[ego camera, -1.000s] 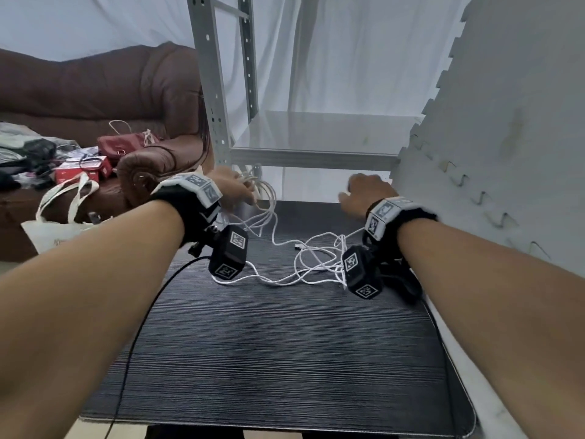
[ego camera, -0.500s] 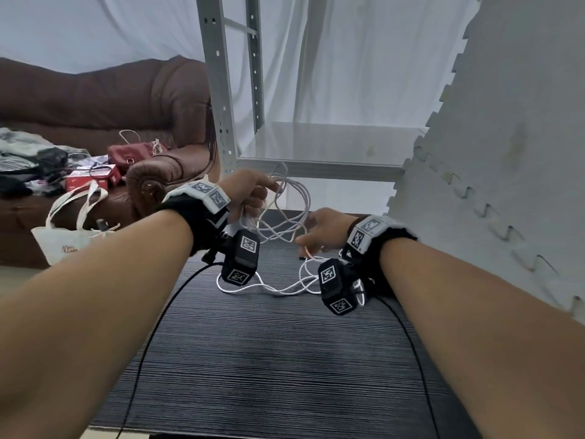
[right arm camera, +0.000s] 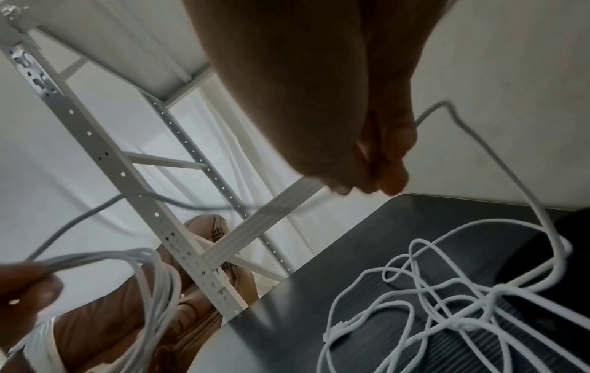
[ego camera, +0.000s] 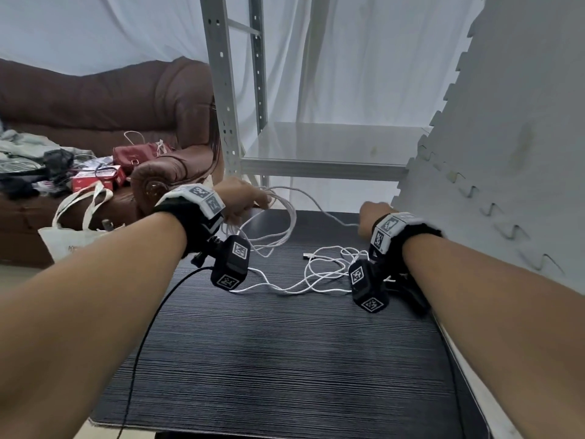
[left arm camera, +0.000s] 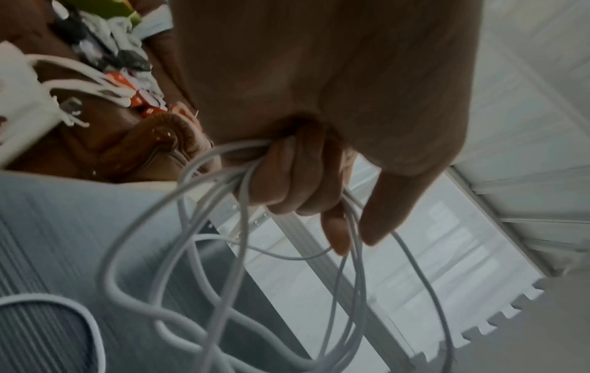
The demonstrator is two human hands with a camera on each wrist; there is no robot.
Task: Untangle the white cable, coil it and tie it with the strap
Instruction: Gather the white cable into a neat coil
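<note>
On the dark table (ego camera: 285, 359), whose top is ribbed with fine straight grooves, a thin, smooth, round white cable (ego camera: 323, 274) lies in a loose tangle of crossing loops, with a small flat metal plug end (ego camera: 307, 256) resting on the surface just left of the heap. Both forearms reach forward over the table, each wrist wrapped in a black band carrying boxy cameras with square printed markers.

The left hand (ego camera: 240, 198) is raised above the far left corner of the table, knuckles up, its fingers (left arm camera: 297, 176) curled tightly round a bunch of several gathered loops of the cable; the loops hang down from the fist in long ovals toward the tabletop. The right hand (ego camera: 372, 217) is held at the far right edge, close beside the pale foam mat (ego camera: 506, 137) with its jigsaw-toothed border. Its fingertips (right arm camera: 383, 174) are pressed together, pinching a single strand of the cable.

Between the two hands one strand runs slack through the air in a shallow curve. From the right hand's pinch the cable also drops down to the tangled heap, which sits on the table just below and left of that wrist.

Behind stand a grey perforated metal shelf frame (ego camera: 221, 90), white draped cloth and a brown leather sofa (ego camera: 110, 99) strewn with clutter.
</note>
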